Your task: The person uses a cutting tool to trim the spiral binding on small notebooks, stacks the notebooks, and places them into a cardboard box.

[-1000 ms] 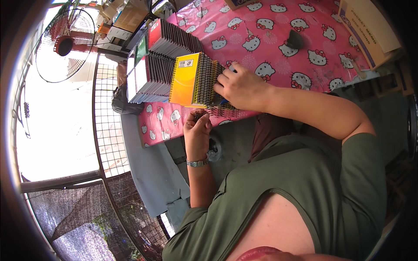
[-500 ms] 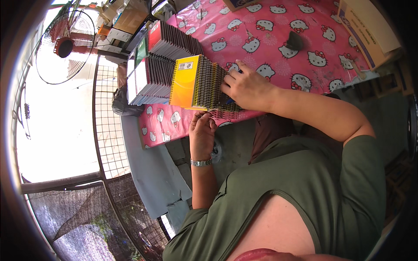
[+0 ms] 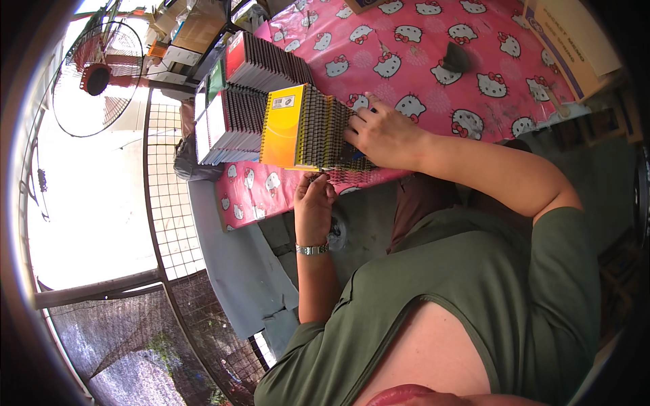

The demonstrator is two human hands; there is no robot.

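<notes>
A row of spiral notebooks point(image 3: 284, 128) with black wire bindings stands at the table's near edge, its yellow cover facing left. Against the right end of this row, my right hand point(image 3: 386, 139) rests with curled fingers gripping the notebooks. Just under the row's near side is my left hand point(image 3: 313, 206), wearing a metal watch, its thumb and fingers pinched together. What lies between those fingertips is hidden. Behind the yellow row are more stacked spiral notebooks, one group with a red cover point(image 3: 235, 57) and another with a white cover point(image 3: 211, 128).
The table has a pink patterned cover point(image 3: 365, 51). On it lie a dark grey object point(image 3: 456, 59) and, at the far right, a cardboard box point(image 3: 569, 47). A fan point(image 3: 97, 79), cartons point(image 3: 200, 30) and a wire mesh wall point(image 3: 172, 203) are on the left.
The view has shifted very slightly. Both hands keep nearly the same place at the yellow-covered notebooks, and nothing has been let go.
</notes>
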